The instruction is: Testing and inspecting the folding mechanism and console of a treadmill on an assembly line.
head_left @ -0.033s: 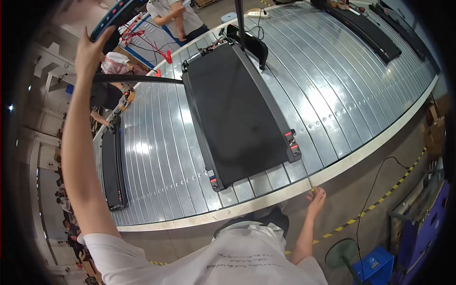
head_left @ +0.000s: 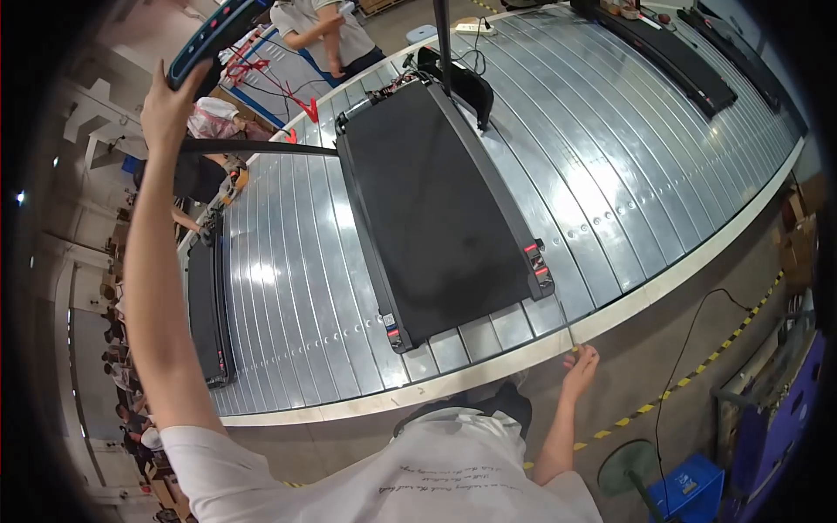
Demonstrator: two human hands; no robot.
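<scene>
A black treadmill (head_left: 436,200) lies on a slatted metal conveyor (head_left: 288,288) in front of me. My left hand (head_left: 166,100) is raised high at the upper left, closed on the treadmill's curved dark console bar (head_left: 214,35). A dark upright arm (head_left: 261,146) runs from under that hand to the treadmill's front. My right hand (head_left: 580,362) hangs low by the conveyor's near edge, fingers closed on a thin rod-like tool (head_left: 571,338) that points up toward the treadmill's rear corner.
A second flat treadmill (head_left: 209,305) lies at the left on the conveyor, and another (head_left: 671,52) at the far right. A person in a white shirt (head_left: 323,30) works across the line. Yellow-black floor tape (head_left: 697,375), a cable and a blue crate (head_left: 689,488) are at my right.
</scene>
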